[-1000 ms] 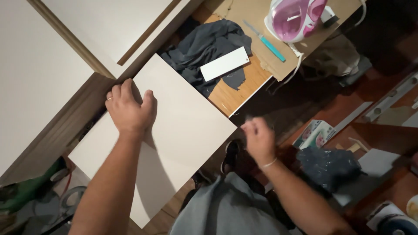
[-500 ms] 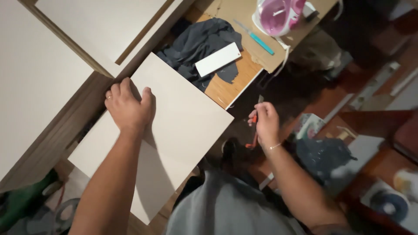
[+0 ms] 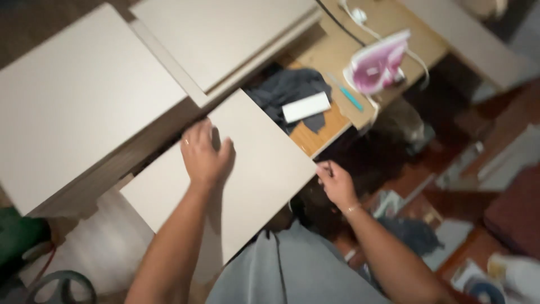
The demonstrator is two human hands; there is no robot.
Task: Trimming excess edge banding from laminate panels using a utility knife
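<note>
A pale beige square board [image 3: 253, 186] lies tilted in front of me, one corner pointing toward the workbench. My left hand [image 3: 203, 155] presses flat on its upper part, fingers spread. My right hand [image 3: 336, 181] is at the board's right corner, fingers curled against the edge; whether a small tool is still in it is hidden by blur.
Larger beige boards [image 3: 84, 95] lie at left and at the top [image 3: 225, 34]. A wooden bench [image 3: 332, 121] carries a dark cloth [image 3: 287, 90], a white block [image 3: 306, 107], a teal tool [image 3: 347, 95] and a pink-and-white iron [image 3: 376, 63]. Clutter covers the floor at right.
My right hand has moved left from over the floor clutter to the board's right corner. My left hand stays pressed on the board. The view has shifted.
</note>
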